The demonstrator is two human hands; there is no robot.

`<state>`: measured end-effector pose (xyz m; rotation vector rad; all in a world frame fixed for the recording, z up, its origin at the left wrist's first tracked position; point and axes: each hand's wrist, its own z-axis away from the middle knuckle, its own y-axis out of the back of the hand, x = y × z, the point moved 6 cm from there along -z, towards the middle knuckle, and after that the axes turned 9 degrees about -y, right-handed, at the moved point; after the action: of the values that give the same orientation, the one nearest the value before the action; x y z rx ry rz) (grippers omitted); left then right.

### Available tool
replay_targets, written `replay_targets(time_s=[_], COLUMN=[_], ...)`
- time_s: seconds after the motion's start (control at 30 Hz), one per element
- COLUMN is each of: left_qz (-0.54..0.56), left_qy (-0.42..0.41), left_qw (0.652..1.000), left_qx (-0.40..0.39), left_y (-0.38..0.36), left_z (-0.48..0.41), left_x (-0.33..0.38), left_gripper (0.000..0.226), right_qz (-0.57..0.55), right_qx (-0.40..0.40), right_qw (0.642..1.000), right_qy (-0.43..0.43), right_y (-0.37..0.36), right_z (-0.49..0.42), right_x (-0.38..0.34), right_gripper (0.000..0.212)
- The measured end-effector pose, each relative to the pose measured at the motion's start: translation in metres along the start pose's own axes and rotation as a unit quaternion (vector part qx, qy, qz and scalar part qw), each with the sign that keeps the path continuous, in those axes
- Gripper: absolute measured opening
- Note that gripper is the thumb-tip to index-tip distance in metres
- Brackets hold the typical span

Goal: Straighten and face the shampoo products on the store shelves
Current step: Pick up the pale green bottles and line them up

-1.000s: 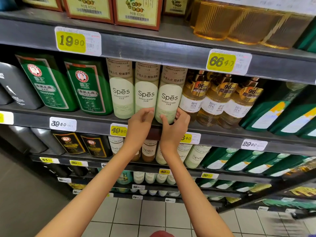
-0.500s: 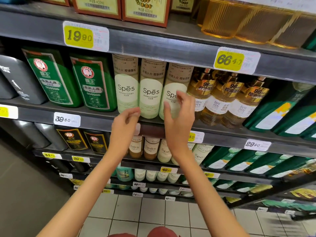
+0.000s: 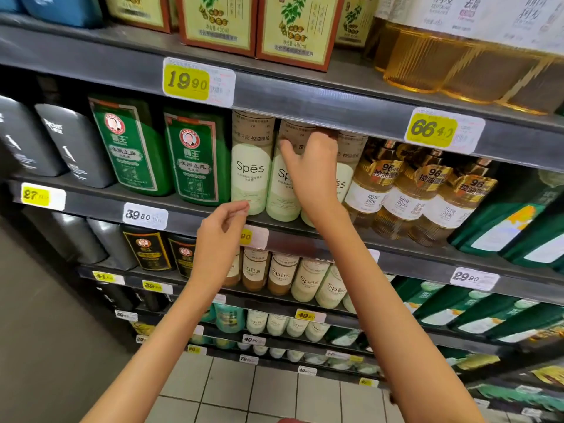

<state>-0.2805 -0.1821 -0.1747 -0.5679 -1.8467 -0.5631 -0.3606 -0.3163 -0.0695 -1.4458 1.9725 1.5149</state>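
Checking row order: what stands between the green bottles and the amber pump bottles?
Head view: three pale Spes bottles; the right hand grips the middle one near its top.

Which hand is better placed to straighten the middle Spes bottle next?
Right. The right hand is up on the middle Spes bottle, thumb against its upper part. The left hand is lower, by the shelf edge, fingers loosely curled, holding nothing.
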Motion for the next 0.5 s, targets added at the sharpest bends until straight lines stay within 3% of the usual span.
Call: replay_targets(time_s=[0.1, 0.3, 0.5], left_qz=[0.002, 0.011, 0.021], left_qy=[-0.005, -0.009, -0.005], left_qw=[1.000, 1.000, 1.000], left_qx=[0.008, 0.017, 0.009], left_y=[0.009, 0.018, 0.013], left_z=[0.002, 0.006, 0.007], left_x=[0.001, 0.003, 0.004], left_gripper=[0.021, 0.021, 0.021], right_qz=[0.032, 0.101, 0.036], right_qx=[-0.051, -0.095, -0.037], right_qw=[0.998, 0.989, 0.999], right_qy=[-0.019, -0.055, -0.017], right_y=[-0.008, -0.017, -0.006], right_z=[-0.012, -0.025, -0.008], right_x=[0.001, 0.004, 0.006], right_gripper=[0.047, 0.048, 0.043])
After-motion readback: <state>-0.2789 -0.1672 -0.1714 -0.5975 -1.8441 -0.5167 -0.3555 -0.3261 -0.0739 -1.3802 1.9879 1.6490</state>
